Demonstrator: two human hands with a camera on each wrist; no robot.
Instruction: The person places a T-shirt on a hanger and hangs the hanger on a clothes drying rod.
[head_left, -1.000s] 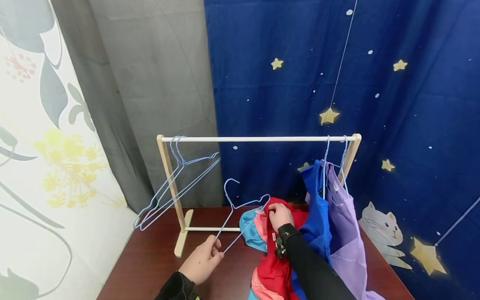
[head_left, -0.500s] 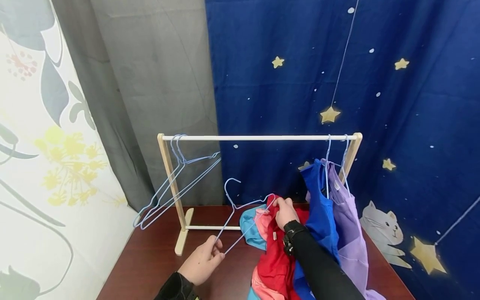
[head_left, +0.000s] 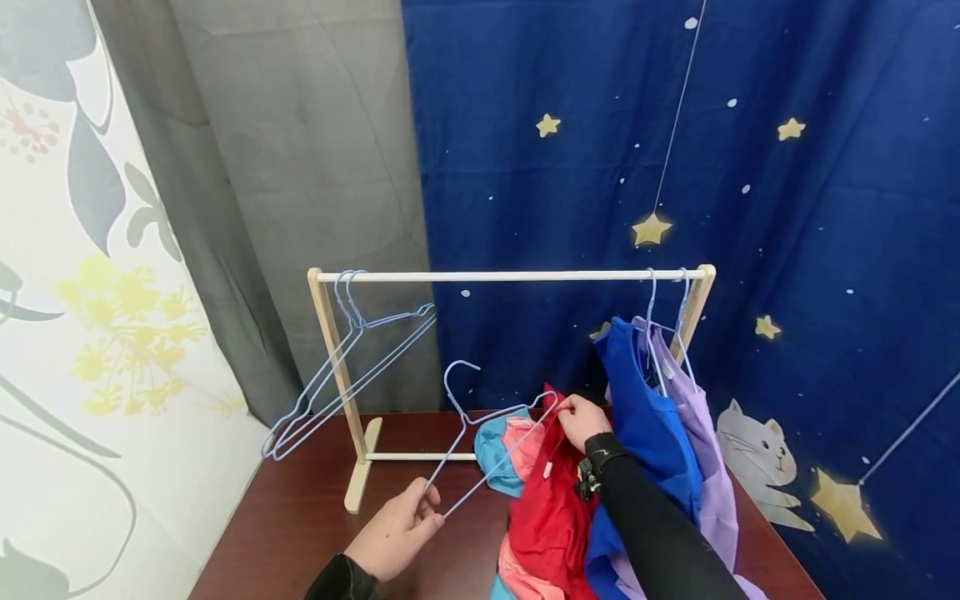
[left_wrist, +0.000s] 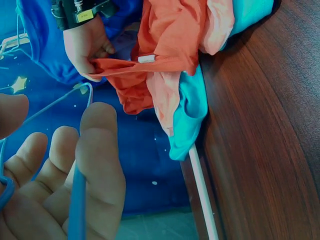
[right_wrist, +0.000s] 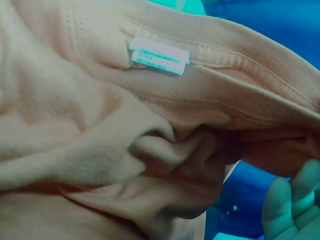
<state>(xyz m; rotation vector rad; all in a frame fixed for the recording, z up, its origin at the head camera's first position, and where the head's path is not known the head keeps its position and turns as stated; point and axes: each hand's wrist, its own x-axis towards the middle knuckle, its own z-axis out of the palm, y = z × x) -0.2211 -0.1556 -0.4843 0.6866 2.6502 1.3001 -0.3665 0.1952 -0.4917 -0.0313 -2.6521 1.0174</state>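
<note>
My left hand (head_left: 397,529) holds a light blue wire hanger (head_left: 467,419) near its lower left corner, the hook pointing up. My right hand (head_left: 587,423) pinches the edge of a red garment (head_left: 543,517) right at the hanger's right tip. In the left wrist view the red cloth (left_wrist: 170,30) is stretched out from the right hand (left_wrist: 87,50), and the hanger's wire (left_wrist: 77,200) runs along a left-hand finger (left_wrist: 100,155). The right wrist view shows the garment's neckline with a white label (right_wrist: 159,56) close up; some right-hand fingertips (right_wrist: 277,205) appear at its corner.
A wooden rack (head_left: 487,277) spans the dark red-brown table (head_left: 255,550). Two bare hangers (head_left: 348,333) hang at its left end. A blue garment (head_left: 645,433) and a purple garment (head_left: 708,450) hang at the right. Pink cloth (head_left: 523,442) and turquoise cloth (head_left: 491,446) lie beneath the red one.
My right hand has moved a little right and down, drawing the red edge with it. The hanger's right tip has shifted right. The blue garment is pushed rightward by my arm.
</note>
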